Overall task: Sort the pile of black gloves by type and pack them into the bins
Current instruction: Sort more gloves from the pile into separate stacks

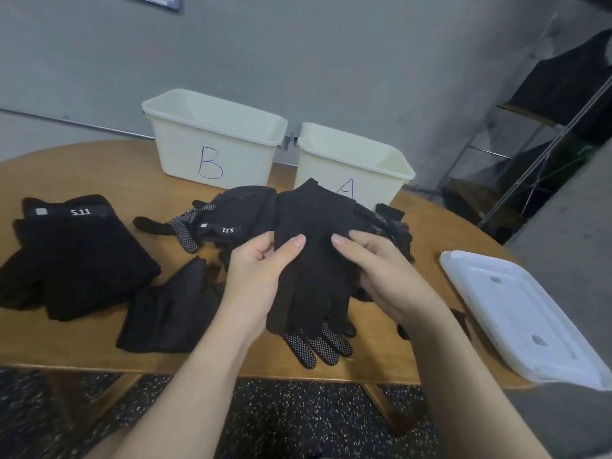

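Both hands hold a plain black knit glove (313,250) above the middle of the wooden table (331,366). My left hand (258,276) grips its left edge with the thumb on top. My right hand (384,273) grips its right edge the same way. Under it lies a glove with white grip dots (314,347), fingers pointing at me. Behind is a pile of black gloves (228,220), one marked 5.11. Another 5.11 glove stack (69,256) lies at the left, and a thin black glove (169,309) beside it. Bin B (212,140) and bin A (354,164) stand at the back.
A clear plastic lid (526,319) lies at the table's right edge. A metal rack with dark items (546,127) stands at the right, beyond the table. The grey wall runs close behind the bins. Speckled dark floor shows below the table's near edge.
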{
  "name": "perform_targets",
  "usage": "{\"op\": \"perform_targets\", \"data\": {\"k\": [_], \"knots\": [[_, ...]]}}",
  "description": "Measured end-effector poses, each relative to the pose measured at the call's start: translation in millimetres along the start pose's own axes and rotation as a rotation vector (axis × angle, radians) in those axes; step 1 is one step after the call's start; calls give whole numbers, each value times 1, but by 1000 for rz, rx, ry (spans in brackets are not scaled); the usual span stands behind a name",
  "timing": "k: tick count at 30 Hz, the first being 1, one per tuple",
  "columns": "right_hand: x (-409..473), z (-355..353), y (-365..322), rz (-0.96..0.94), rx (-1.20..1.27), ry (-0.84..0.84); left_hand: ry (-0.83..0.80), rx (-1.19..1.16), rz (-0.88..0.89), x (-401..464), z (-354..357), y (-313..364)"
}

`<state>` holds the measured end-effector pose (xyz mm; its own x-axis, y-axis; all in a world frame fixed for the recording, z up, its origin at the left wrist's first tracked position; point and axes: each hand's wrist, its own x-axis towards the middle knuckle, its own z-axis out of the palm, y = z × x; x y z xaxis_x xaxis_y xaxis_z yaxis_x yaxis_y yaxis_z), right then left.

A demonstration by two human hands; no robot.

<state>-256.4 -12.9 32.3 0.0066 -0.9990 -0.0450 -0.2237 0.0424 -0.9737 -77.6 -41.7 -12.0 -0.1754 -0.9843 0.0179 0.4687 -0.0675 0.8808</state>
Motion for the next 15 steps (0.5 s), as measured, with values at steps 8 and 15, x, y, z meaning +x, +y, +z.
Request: {"op": "perform_targets", "data": {"k": [8, 15], "knots": [[16, 26, 49, -92, 311, 58, 28, 352, 1, -6, -38, 3], [17, 3, 56, -112, 285, 76, 130, 607, 215, -12, -50, -1]]}}
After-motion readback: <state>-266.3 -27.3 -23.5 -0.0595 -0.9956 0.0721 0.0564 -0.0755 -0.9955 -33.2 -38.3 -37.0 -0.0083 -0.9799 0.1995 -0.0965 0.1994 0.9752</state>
